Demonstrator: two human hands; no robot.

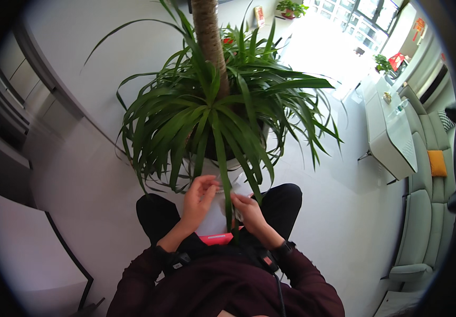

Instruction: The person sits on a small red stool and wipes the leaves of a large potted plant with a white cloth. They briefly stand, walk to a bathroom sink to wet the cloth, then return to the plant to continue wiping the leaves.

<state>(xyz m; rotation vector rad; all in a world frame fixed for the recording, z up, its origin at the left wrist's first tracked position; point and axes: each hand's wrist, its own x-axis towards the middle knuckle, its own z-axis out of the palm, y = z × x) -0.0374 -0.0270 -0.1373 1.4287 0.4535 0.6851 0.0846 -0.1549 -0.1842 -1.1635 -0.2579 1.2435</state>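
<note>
A large potted plant [212,107] with long strap-like green leaves and a thick trunk [209,39] stands before me, its pale pot [234,163] mostly hidden by foliage. My left hand [201,198] is raised just below the pot, thumb and fingers bent towards each other; whether something thin lies between them cannot be told. My right hand [248,210] is closed on a crumpled white tissue or cloth [238,215], beside a long drooping leaf [227,198] that hangs between the hands. A red object [216,238] with a small label lies low between my legs.
Black-trousered knees [281,202] flank the hands on the pale floor [331,222]. At the right stand a white coffee table [390,150] and a grey-green sofa [414,226] with an orange cushion [437,163]. A dark-edged white panel [34,245] is at the left.
</note>
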